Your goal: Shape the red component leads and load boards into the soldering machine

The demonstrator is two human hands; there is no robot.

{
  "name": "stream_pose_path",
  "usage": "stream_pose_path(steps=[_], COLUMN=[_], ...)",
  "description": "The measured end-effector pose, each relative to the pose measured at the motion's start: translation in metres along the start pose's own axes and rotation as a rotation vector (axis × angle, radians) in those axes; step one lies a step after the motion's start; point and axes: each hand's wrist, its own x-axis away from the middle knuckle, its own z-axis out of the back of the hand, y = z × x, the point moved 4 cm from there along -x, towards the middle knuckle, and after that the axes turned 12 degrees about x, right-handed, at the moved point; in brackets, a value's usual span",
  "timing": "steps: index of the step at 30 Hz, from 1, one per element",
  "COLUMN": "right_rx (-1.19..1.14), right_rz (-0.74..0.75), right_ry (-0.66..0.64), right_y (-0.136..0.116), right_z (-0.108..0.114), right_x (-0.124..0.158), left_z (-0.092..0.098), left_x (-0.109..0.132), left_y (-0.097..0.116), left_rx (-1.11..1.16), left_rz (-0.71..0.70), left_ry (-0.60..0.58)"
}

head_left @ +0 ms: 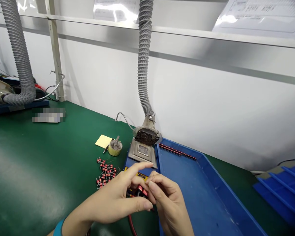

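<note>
My left hand (115, 195) has its index finger and thumb spread apart, while its other fingers curl around a few small red-and-black components (140, 189). My right hand (168, 200) meets it, thumb and fingers pinched together right beside those parts; whatever is in the pinch is hidden. Directly behind both hands stands a solder pot (143, 152) with a square silvery well and a yellow label. More of the same components lie in a loose pile (105, 173) on the green table, left of the pot.
A blue tray (186, 183) fills the right side, with a row of components (177, 151) along its back edge. An extraction hose (144, 59) ends in a hood over the pot. Left of it are a small tub (115, 148), a yellow note (103, 141) and a pen (106, 149).
</note>
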Motion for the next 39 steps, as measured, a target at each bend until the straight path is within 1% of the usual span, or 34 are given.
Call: stream_pose_path(steps=[4, 15, 20, 23, 25, 28, 32, 36, 39], right_rx=[-0.034, 0.035, 0.066, 0.056, 0.053, 0.082, 0.253, 0.41, 0.435], right_rz=[-0.013, 0.018, 0.054, 0.064, 0.094, 0.176, 0.327, 0.385, 0.4], right_ry=[0.012, 0.024, 0.066, 0.105, 0.132, 0.17, 0.268, 0.313, 0.316], right_y=[0.001, 0.002, 0.001, 0.0, 0.0, -0.002, -0.008, -0.011, -0.012], right_z=[0.0, 0.001, 0.002, 0.001, 0.0, -0.001, -0.001, -0.002, -0.002], right_x=[0.002, 0.003, 0.003, 0.004, 0.004, 0.005, 0.009, 0.012, 0.012], left_z=[0.001, 0.0, 0.002, 0.003, 0.003, 0.0, 0.0, 0.002, 0.002], left_x=[0.002, 0.002, 0.002, 0.002, 0.002, 0.0, -0.003, -0.003, -0.003], left_y=[0.001, 0.003, 0.001, 0.0, 0.0, -0.001, 0.001, 0.006, 0.009], left_rx=[-0.036, -0.05, -0.064, -0.036, -0.003, 0.019, 0.015, -0.169, -0.273], left_rz=[0.005, -0.004, -0.024, -0.047, -0.073, -0.089, -0.105, -0.157, -0.183], left_ry=[0.02, 0.008, -0.003, 0.015, 0.016, 0.025, 0.103, 0.196, 0.187])
